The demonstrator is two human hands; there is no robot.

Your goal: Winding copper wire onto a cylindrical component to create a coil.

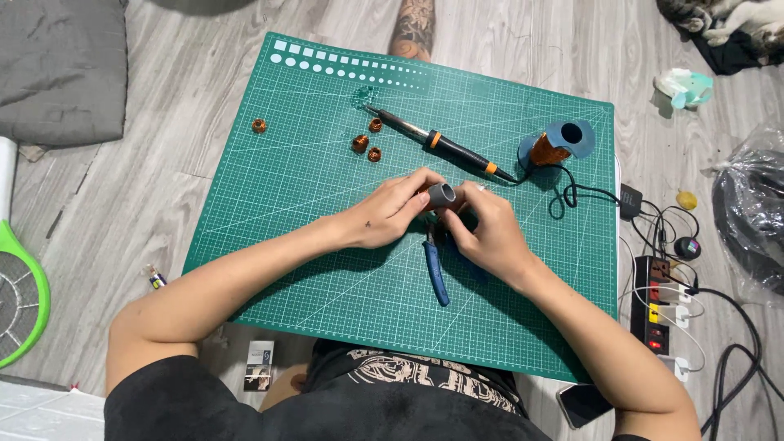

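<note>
Grey wood-look plank floor all around, evenly lit, with soft shadows. Far left of the hands, up in the corner, a dark grey cushion. Lower left, a green racket-shaped swatter at the edge. To the right of the hands, a power strip with plugs and black cables. Further right, a dark plastic bag. Top right corner, a lying cat.

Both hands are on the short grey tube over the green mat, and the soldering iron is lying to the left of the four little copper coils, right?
Not quite. In the head view the soldering iron lies to the right of the copper coils, not left. The rest holds: the left hand and right hand both hold the grey tube over the green mat.
</note>
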